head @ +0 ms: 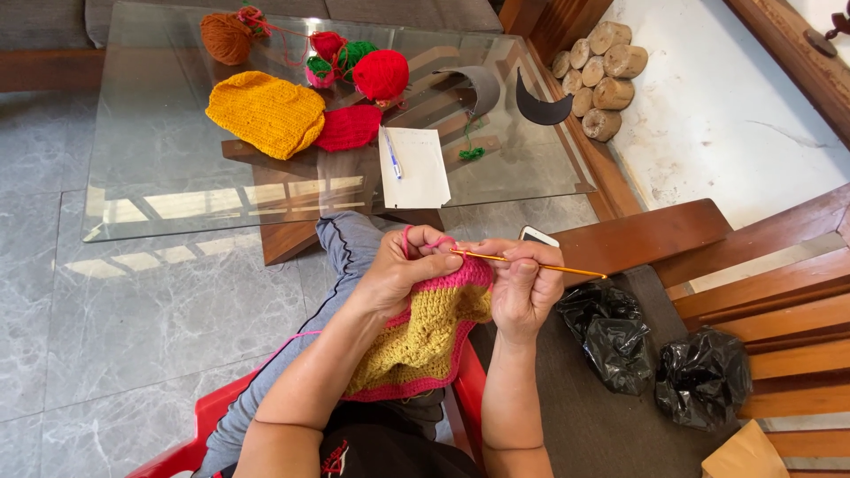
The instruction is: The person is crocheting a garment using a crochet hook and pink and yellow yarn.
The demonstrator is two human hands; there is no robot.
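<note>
Left hand point(400, 274): closed on the top edge of the crochet piece point(425, 341); pink yarn strand point(409, 237) looped over its fingers
Right hand point(524, 285): fingers pinched around a golden crochet hook point(540, 264); hook lies almost level, its tip at the pink edge between the 2 hands
Crochet piece: mustard-yellow with pink border; hangs from the hands over the person's lap, above a red plastic stool point(199, 425)
Glass table point(159, 177): in front of the knees; bears an orange knitted piece point(266, 112), a red knitted piece point(348, 127), a red yarn ball point(382, 74), a brown yarn ball point(225, 38), and a white paper point(414, 168) with a blue pen point(392, 153) on it
Floor at right: 2 black plastic bags point(660, 354) beside a wooden bench point(779, 310)
</note>
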